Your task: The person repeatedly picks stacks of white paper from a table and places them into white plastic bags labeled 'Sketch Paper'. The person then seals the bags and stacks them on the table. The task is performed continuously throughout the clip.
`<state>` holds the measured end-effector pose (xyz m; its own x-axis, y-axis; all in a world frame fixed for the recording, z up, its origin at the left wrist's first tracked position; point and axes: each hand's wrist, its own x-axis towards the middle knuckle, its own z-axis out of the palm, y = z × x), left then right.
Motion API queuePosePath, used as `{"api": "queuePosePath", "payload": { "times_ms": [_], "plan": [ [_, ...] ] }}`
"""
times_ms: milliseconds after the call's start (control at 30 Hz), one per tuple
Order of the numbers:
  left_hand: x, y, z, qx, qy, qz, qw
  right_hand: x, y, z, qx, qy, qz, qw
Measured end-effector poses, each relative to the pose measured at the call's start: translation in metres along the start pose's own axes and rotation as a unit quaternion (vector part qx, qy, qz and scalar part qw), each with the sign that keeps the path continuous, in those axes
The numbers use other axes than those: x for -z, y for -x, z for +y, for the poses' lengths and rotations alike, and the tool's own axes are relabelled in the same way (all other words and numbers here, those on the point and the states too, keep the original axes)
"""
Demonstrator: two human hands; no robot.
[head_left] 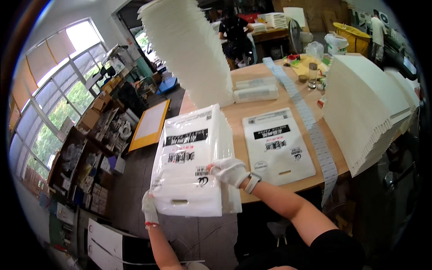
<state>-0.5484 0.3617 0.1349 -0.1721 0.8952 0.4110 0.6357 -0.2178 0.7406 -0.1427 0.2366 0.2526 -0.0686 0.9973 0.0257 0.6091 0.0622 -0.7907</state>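
Note:
A glossy white printed plastic bag (186, 155), bulging with what looks like a stack of white sheets, lies at the table's left front, its near end reaching past the edge. My left hand (150, 208), in a white glove, grips the bag's near left corner. On the bag's right side, my gloved right hand (230, 172) is closed with its fingertips pinching the plastic. A pile of flat white printed bags (279, 150), each with a cut-out handle, rests to the right. Behind the filled bag rises a tall, leaning stack of white sheets (184, 49).
Another big stack of white sheets (364, 108) stands at the right. A long strip of labels (310, 119) runs across the wooden table (252, 72) and hangs over its front. Wrapped bundles (256, 93) and a clear jar (312, 75) sit farther back. Two other people are in the background.

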Motion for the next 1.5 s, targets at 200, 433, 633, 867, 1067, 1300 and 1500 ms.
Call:
{"api": "queuePosePath", "payload": {
  "times_ms": [200, 433, 633, 867, 1067, 1300, 1500],
  "plan": [
    [-0.037, 0.069, 0.019, 0.185, 0.413, -0.020, 0.892, 0.035, 0.072, 0.070, 0.122, -0.268, 0.147, 0.944],
    [-0.126, 0.297, -0.056, 0.390, 0.399, -0.097, 0.824, 0.260, 0.295, 0.085, -0.010, 0.454, 0.430, 0.780],
    [-0.183, 0.309, 0.109, 0.038, 0.222, -0.430, 0.874, 0.355, 0.365, 0.123, -0.183, 0.477, 0.368, 0.777],
    [-0.221, 0.296, 0.375, -0.216, 0.346, -0.613, 0.677, 0.369, 0.370, 0.101, -0.145, 0.623, 0.409, 0.651],
    [-0.231, 0.294, 0.535, 0.261, 0.484, -0.787, 0.281, 0.254, 0.332, 0.008, 0.135, 0.632, 0.282, 0.709],
    [-0.153, 0.251, 0.525, 0.203, 0.415, -0.798, 0.386, 0.258, 0.437, 0.015, -0.201, 0.052, 0.457, 0.865],
    [-0.150, 0.272, 0.441, -0.219, 0.300, -0.621, 0.690, 0.132, 0.368, 0.116, -0.066, -0.319, 0.481, 0.814]
  ]
}}
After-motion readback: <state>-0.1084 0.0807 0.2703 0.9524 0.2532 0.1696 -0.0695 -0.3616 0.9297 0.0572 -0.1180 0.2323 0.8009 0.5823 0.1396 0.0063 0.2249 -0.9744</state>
